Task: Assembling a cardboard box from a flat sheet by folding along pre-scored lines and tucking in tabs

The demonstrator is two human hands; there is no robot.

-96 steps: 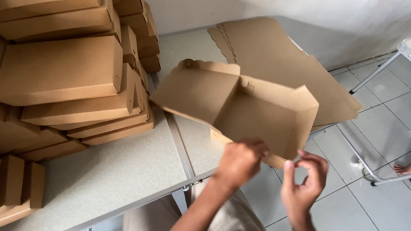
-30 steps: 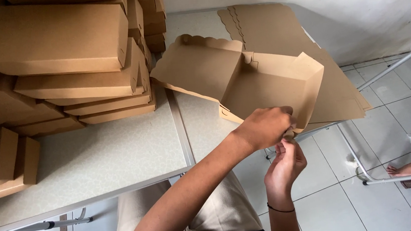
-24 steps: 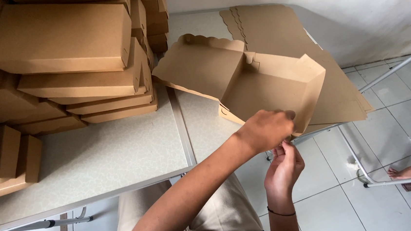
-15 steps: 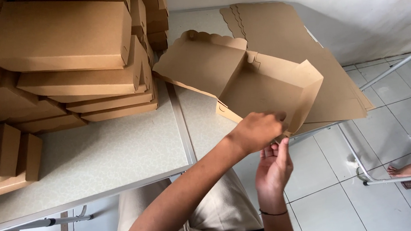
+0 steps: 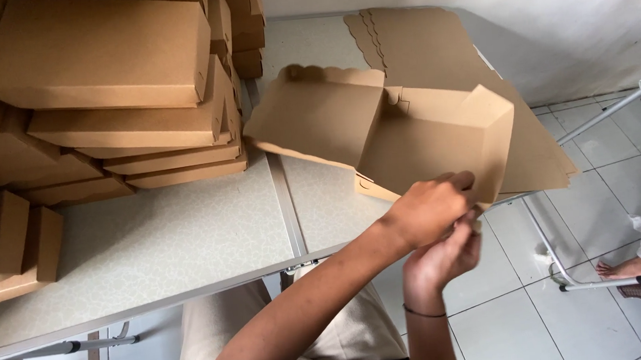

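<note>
Head view, near to far. The right hand [image 5: 439, 258], a thin bracelet [image 5: 425, 313] at its wrist, is curling its fingers up under the near corner of an open kraft cardboard box [image 5: 424, 137]. The other hand is covering it, so whether its grip is closed on a flap cannot be told. The left hand [image 5: 430, 211] is reaching across from the lower left, and its grip is pinching narrow on the rim of the box's near wall.

The box is being held tilted in the air over the desk [image 5: 173, 245] edge and the tiled floor [image 5: 514, 309], with its scalloped lid [image 5: 315, 115] hanging open to the left.

Judged from this, the near corner is being formed. Locking it would call for the side flap to be tucked behind the wall while the left pinch is keeping that wall upright.

Behind the box, flat box blanks [image 5: 439, 41] are lying in a pile against the wall. At the far left, finished boxes [image 5: 97, 53] are standing in stacks. At the right edge, another person's foot [image 5: 621, 267] is resting near a metal frame [image 5: 618, 282].
</note>
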